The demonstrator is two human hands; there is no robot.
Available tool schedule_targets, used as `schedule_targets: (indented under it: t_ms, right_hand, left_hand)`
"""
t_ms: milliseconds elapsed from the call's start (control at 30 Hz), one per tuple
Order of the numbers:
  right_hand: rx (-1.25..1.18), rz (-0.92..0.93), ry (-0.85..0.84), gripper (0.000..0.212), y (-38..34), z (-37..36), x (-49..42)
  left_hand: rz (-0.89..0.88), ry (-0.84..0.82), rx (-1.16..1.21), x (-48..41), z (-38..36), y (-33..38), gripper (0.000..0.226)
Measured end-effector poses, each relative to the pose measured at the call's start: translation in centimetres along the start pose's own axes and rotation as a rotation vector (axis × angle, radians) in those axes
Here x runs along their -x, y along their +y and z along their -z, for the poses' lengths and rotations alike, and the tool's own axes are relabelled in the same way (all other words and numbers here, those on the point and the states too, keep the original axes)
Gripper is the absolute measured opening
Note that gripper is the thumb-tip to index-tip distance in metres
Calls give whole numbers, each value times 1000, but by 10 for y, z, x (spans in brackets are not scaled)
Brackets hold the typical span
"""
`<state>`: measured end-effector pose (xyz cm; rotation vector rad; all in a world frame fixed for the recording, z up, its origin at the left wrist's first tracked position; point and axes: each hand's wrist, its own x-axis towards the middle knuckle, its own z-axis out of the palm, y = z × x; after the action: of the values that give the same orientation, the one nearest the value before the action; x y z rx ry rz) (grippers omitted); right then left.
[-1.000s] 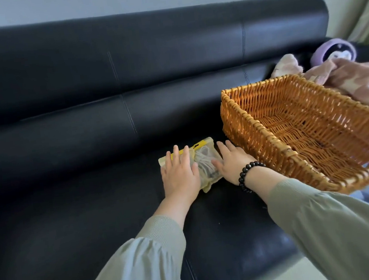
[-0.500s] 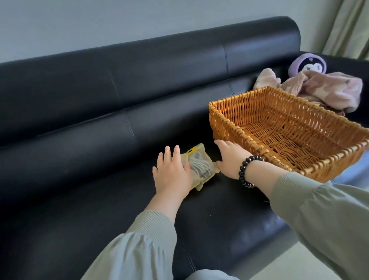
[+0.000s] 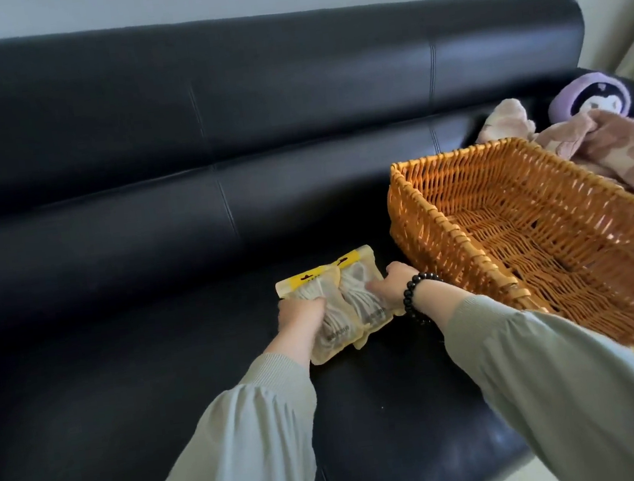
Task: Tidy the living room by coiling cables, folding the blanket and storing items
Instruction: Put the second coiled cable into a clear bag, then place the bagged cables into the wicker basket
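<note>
On the black sofa seat (image 3: pixel 162 359), 2 cable pouches (image 3: pixel 339 305) lie side by side, long axes running away from the person. Left hand (image 3: pixel 302 314) and right hand (image 3: pixel 394 284) each have fingers curled down onto 1 pouch. To their right, near the right hand, stands the empty wicker basket (image 3: pixel 426 235).

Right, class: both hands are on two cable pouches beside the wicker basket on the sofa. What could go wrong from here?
1. The left hand and right hand each grip one slippery pouch; one may slide off the smooth sofa.
2. The basket overhangs the seat edge; a nudge could tip it.
3. The blanket remains unfolded.
</note>
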<state>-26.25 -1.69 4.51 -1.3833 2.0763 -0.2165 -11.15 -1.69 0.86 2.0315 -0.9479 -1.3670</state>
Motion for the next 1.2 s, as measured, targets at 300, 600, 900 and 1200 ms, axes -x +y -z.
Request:
schedule_targets:
  t_ms: [300, 600, 900, 1200]
  right_hand:
    - [-191, -87, -123, 88, -15, -13, -19]
    - [-105, 120, 74, 52, -47, 51, 2]
    - [-389, 86, 212, 57, -12, 147, 8]
    - [-651, -291, 309, 57, 94, 188, -31]
  left_hand:
    - [94, -122, 340, -22, 7, 9, 45]
    - [-83, -190, 545, 4, 15, 53, 35]
    - [-208, -276, 515, 50, -26, 136, 43]
    - [-264, -184, 434, 42, -101, 181, 49]
